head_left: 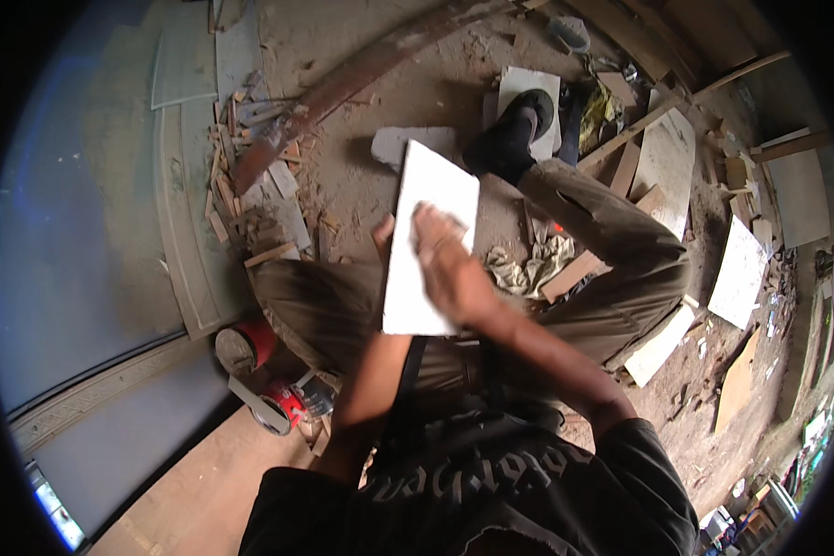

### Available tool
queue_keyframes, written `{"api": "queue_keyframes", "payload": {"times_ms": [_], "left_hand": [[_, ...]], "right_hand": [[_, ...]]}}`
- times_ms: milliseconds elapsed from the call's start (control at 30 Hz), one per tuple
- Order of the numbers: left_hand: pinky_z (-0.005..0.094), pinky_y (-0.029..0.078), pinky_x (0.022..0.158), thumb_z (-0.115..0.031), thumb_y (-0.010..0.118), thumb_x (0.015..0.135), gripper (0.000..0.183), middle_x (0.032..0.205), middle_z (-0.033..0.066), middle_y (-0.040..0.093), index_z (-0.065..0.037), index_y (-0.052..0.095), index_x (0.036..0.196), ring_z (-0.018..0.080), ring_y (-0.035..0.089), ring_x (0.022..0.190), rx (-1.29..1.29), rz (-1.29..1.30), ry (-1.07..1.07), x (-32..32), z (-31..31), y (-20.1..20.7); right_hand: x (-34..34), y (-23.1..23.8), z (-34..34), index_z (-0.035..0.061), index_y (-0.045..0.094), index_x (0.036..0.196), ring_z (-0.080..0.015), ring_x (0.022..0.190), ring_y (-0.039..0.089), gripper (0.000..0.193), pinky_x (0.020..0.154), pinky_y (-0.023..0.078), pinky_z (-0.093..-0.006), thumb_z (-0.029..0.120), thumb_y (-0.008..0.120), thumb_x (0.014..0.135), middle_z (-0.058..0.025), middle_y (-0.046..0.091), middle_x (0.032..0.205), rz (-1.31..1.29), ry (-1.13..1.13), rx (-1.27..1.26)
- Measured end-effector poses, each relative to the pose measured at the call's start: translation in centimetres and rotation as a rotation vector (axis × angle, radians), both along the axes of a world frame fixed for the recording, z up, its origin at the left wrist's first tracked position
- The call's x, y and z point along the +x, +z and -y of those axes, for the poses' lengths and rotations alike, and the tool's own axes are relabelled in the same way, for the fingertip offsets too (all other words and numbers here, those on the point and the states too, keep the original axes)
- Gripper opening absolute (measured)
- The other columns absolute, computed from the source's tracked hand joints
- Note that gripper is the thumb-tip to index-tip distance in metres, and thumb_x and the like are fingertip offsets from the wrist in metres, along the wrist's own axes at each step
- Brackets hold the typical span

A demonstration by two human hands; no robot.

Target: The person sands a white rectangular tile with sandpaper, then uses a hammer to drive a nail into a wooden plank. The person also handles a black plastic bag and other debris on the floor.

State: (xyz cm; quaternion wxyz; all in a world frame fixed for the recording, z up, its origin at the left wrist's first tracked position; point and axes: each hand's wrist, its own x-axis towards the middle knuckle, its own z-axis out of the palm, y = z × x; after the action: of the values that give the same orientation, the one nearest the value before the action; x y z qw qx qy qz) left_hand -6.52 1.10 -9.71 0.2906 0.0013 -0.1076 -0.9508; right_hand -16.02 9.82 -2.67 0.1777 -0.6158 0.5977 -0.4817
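A white rectangular board [426,306] stands tilted over my lap, its long side running away from me. My left hand [384,232] grips it at the left edge. Part of that hand shows there, and the rest is hidden behind the board. Against the board's white face lies my right hand [449,269], blurred by motion, its fingers bent and close together. Whatever may be under those fingers is hidden.
Red-sided cans [273,408] stand by my left knee. Wood scraps [259,218] litter the dirt floor at left, near a long brown beam [343,88]. A crumpled cloth [528,269] lies between my legs. Flat boards [739,273] lie at right.
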Motion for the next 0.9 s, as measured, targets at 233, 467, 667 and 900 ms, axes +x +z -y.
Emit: {"api": "queue_keyframes", "payload": {"times_ms": [233,467,667,900], "left_hand": [[0.0359,0.043,0.095,-0.053,0.04,0.091,0.06,0.121,0.0116,0.056,-0.005,0.052,0.123,0.019,0.053,0.11,0.019,0.147,0.027,-0.4,0.0,2.4],[0.039,0.045,0.094,-0.056,0.042,0.09,0.062,0.122,0.0129,0.056,-0.006,0.05,0.125,0.0221,0.054,0.111,0.117,0.191,0.112,-0.5,3.2,0.6],[0.0445,0.045,0.097,-0.063,0.043,0.085,0.074,0.127,0.017,0.054,-0.007,0.046,0.133,0.0297,0.053,0.114,0.106,0.414,0.297,1.6,7.7,-2.8],[0.0406,0.045,0.09,-0.06,0.041,0.09,0.059,0.121,0.0102,0.055,-0.012,0.051,0.123,0.0234,0.053,0.11,-0.434,0.714,0.914,-0.7,5.6,-4.4]], "right_hand": [[2.7,1.5,-2.2,-0.0046,0.04,0.141,-0.036,0.137,0.038,0.047,0.116,0.026,-0.0425,0.018,0.047,0.1,-0.0278,0.043,0.143,0.061,0.13,0.05],[0.0,0.1,-0.6,-0.0119,0.041,0.136,-0.0399,0.137,0.036,0.043,0.117,0.026,-0.0421,0.011,0.042,0.1,-0.0299,0.042,0.142,-0.093,0.032,0.171],[3.6,1.6,-4.1,-0.0091,0.036,0.142,-0.0408,0.139,0.034,0.049,0.116,0.026,-0.0438,0.006,0.046,0.097,-0.0287,0.039,0.145,-0.024,0.068,0.123],[5.6,3.1,-1.3,-0.0075,0.034,0.144,-0.0399,0.139,0.034,0.048,0.116,0.025,-0.0437,0.011,0.042,0.1,-0.0255,0.037,0.148,0.017,-0.023,0.09]]}}
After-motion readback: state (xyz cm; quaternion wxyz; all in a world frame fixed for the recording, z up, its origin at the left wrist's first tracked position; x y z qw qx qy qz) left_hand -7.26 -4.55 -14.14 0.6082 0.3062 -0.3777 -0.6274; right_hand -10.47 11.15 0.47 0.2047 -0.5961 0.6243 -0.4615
